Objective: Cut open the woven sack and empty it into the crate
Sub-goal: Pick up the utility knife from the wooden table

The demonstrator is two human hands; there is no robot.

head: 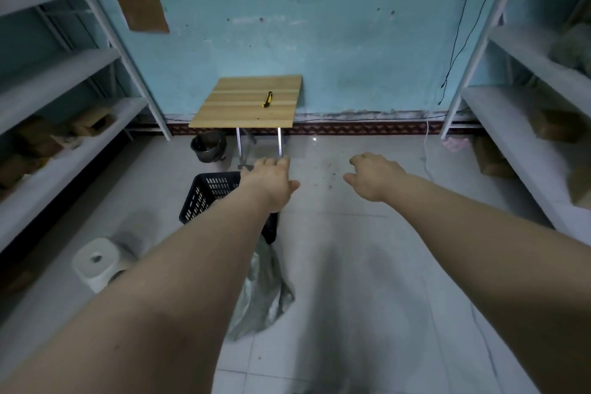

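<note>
**A:** Where are the hands?

**B:** Both arms reach forward over the tiled floor (351, 265). The left hand (271, 181) hangs palm down, in line with the far right corner of the black crate (208, 198). I cannot tell whether it touches the rim. The right hand (374, 176) is well apart from it to the right, above tiles scattered with dark specks.

**A:** Gripping anything?

**B:** No. The fingers of both are loosely bent and relaxed, with nothing in them.

**A:** And the sack?

**B:** The woven sack (262, 291), grey-green and crumpled, lies on the floor at the near end of the crate, partly hidden under the left forearm. Its far end meets the crate's near right corner. I cannot tell whether it has been cut.

**A:** The crate itself?

**B:** It is black plastic with slotted walls and stands on the floor left of centre. The arm covers most of its inside, so I cannot tell what is in it.

**A:** The cutter?

**B:** A yellow-and-black utility knife (267, 99) lies on the small wooden surface (246, 105) against the far blue wall (351, 57), well apart from both hands.

**A:** What else?

**B:** A dark bin (208, 145) sits on the floor just left of the surface's legs, and a white stool (99, 262) stands near left. White shelves (64, 125) line both sides and carry cardboard boxes (92, 120). A black cable (460, 25) runs down the wall at far right.
</note>
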